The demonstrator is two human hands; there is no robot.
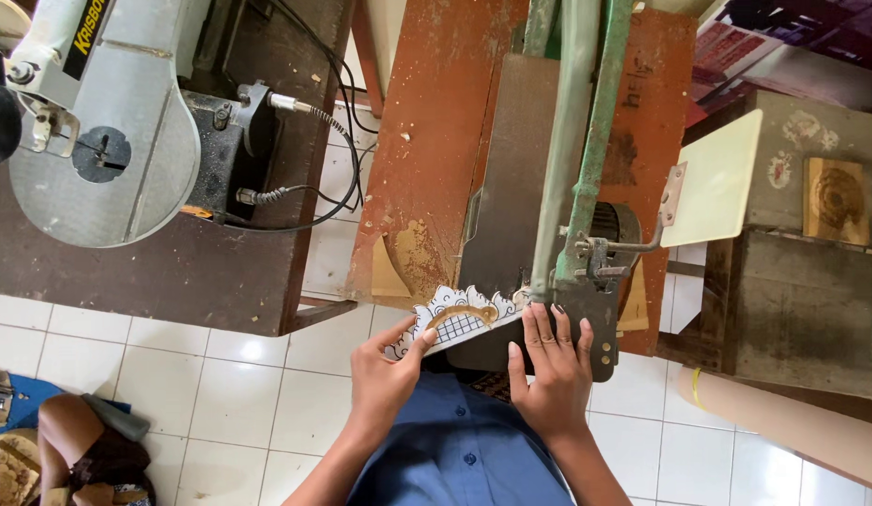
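Benches fill most of the view: a dark wooden one on the left carries a grey band saw with black cables trailing off its motor, and a reddish-brown worktable in the middle carries a scroll saw with a green arm reaching toward the person. Under that arm lies a dark metal plate, and a cream-coloured panel stands off to the right on a bracket. Further right sits a grey block with a carved wooden piece on top. White floor tiles show below, with another person's knee at the lower left corner.

The wearer's blue shirt is at the bottom edge. The right hand lies flat and open, fingers spread on the near end of the metal plate, just beside the saw arm's tip. The left hand pinches the near left corner of a thin cutout panel, thumb on top. This panel, white with a scalloped edge, a printed grid and a brown arc, rests at the front edge of the worktable, between the two hands, its right end reaching the blade area.
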